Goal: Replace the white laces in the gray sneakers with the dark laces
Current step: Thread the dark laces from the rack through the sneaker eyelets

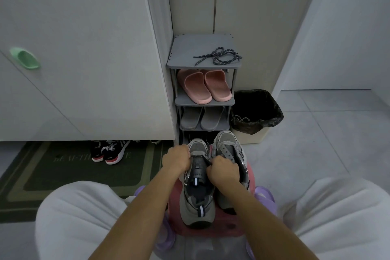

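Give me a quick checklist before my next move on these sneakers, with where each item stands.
1. Both hands on near sneaker: ok, left hand and right hand grip its sides.
2. White lace out of far sneaker: ok, eyelets bare.
3. Dark laces in sight: ok, on rack top.
4. Sneakers seated on stool: ok.
5. Dark lace threaded in near sneaker: cannot tell.

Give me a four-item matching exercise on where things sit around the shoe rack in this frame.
Things:
1. dark laces
2. pink slippers
3. gray slippers
4. bin

Places:
A. floor, right of the rack
B. top shelf
C. third shelf down
D. second shelf down

Pairs: 1-B, 2-D, 3-C, 4-A
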Motion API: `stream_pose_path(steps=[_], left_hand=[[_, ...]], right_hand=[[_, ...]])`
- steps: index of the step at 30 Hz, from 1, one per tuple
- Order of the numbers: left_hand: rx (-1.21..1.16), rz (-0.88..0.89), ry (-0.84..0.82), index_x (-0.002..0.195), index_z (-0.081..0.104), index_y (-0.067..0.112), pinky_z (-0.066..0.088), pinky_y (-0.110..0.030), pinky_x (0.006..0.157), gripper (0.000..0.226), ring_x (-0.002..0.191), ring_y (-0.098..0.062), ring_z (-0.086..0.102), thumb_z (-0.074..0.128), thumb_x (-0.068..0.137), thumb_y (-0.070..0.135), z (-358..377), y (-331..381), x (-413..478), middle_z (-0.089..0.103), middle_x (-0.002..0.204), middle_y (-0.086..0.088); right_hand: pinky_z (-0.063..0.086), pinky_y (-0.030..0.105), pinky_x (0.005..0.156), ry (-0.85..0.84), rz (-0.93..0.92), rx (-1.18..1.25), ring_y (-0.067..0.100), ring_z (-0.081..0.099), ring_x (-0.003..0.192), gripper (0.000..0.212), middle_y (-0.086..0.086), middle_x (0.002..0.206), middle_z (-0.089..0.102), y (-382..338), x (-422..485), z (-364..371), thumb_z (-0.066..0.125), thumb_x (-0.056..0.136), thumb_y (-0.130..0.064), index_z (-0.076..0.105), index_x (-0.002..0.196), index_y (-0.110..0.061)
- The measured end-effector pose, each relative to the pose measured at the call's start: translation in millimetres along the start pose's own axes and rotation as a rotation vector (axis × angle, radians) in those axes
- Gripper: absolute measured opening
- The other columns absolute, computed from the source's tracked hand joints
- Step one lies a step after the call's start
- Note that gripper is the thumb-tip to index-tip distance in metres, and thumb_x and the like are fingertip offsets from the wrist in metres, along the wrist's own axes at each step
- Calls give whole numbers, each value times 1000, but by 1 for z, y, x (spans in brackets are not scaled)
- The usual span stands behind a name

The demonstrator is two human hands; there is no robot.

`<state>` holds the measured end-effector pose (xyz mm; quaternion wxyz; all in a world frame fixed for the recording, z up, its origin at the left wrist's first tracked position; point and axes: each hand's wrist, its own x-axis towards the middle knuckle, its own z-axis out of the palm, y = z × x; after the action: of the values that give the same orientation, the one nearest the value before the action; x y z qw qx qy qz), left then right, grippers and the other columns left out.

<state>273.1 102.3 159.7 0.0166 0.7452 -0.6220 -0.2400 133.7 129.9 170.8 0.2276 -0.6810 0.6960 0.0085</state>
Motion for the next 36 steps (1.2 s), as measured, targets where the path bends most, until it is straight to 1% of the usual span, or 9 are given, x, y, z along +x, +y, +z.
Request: stream_pose_path(steps=[3, 6, 14, 19, 22, 26, 31, 33, 36], left_hand=[[130, 8, 58, 110, 57, 13, 46, -40, 85, 22, 108, -27, 52, 47, 90, 12, -5, -11, 1, 56, 115, -9], [108, -43, 74, 106, 57, 14, 47, -39, 82, 19, 103, -26, 54, 47, 89, 12, -11, -29, 3, 57, 110, -7], [98, -159, -22, 101, 57, 15, 47, -39, 83, 19, 101, -26, 53, 45, 88, 7, -19, -69, -5, 56, 111, -9], [-24, -78, -130, 98, 63, 12, 48, -32, 86, 17, 95, -22, 61, 47, 93, 15, -14, -58, -6, 65, 108, -7], [-167, -30, -111, 103, 62, 12, 45, -28, 79, 18, 89, -17, 57, 49, 95, 22, -15, -48, -1, 65, 108, -5], [-300, 43, -80, 112, 61, 12, 43, -27, 80, 22, 94, -17, 57, 50, 95, 22, -19, -32, 5, 63, 111, -5], [-419, 44, -15, 106, 63, 12, 38, -23, 79, 19, 91, -11, 53, 48, 96, 20, -26, -23, 14, 63, 105, -3], [-431, 41, -19, 104, 63, 10, 39, -24, 78, 19, 89, -12, 53, 48, 96, 19, -29, -23, 19, 64, 107, -7], [-430, 39, -36, 105, 63, 10, 41, -25, 80, 20, 90, -13, 55, 48, 96, 19, -32, -23, 23, 64, 109, -7]], right_hand=[[40, 37, 91, -15, 10, 4, 29, 59, 104, 25, 10, 109, 65, 0, 1, 0, 44, 92, -23, 57, 107, -8], [40, 36, 89, -9, 3, 6, 29, 59, 104, 25, 10, 110, 65, 0, 0, 0, 44, 92, -24, 57, 106, -8], [40, 34, 85, -16, -20, -11, 29, 60, 101, 25, 10, 107, 65, 0, -2, -2, 44, 91, -25, 59, 103, -8], [45, 39, 95, -211, 40, 79, 29, 62, 101, 61, 12, 103, 67, -6, 13, -17, 33, 93, -58, 59, 110, -6], [44, 35, 88, -181, 37, 151, 32, 58, 109, 47, 18, 117, 62, -9, 29, -33, 35, 98, -39, 59, 114, -3], [43, 26, 65, -185, 65, 143, 31, 62, 99, 22, 20, 112, 64, -18, 50, -39, 48, 94, -16, 61, 103, -1], [44, 32, 75, -239, 186, 328, 25, 54, 87, 25, 16, 100, 59, -31, 69, -26, 64, 87, -20, 56, 100, -1], [45, 33, 79, -192, 251, 421, 27, 57, 94, 27, 16, 99, 56, -36, 74, -19, 66, 84, -16, 52, 102, -1], [43, 35, 91, -142, 286, 518, 33, 53, 114, 39, 20, 120, 55, -45, 78, -15, 57, 88, -11, 45, 122, 2]])
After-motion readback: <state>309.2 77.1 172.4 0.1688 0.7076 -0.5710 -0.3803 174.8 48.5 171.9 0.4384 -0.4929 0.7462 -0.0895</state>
